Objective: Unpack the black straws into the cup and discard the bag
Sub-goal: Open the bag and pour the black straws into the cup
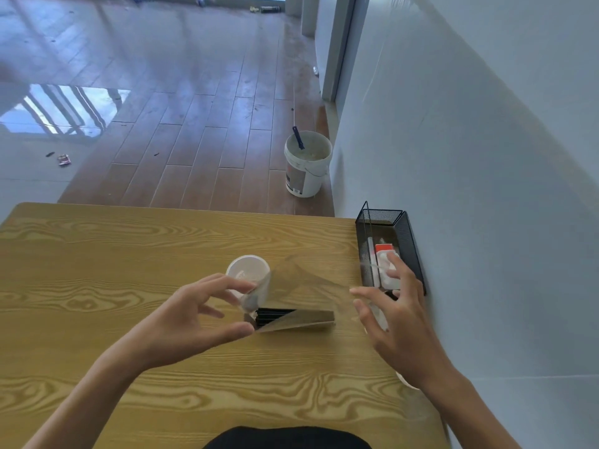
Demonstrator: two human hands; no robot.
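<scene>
Wood-grain table (97, 254) by a pale wall is filling my view, w/ plank floor beyond. I'm seeing the left hand (191, 314) pinching the clear bag (301, 296) at its end btwn thumb and fingers. Black straws (275, 314) are lying inside it on the table, just in front of the white cup (248, 270). Right hand (395, 315) is hovering w/ fingers spread apart, near the mesh tray (408, 241).

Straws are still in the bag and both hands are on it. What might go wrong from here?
1. The left hand pinches the clear bag right beside the light white cup; a tug may tip it.
2. The black straws lie at the bag's left end and may spill onto the table.
</scene>
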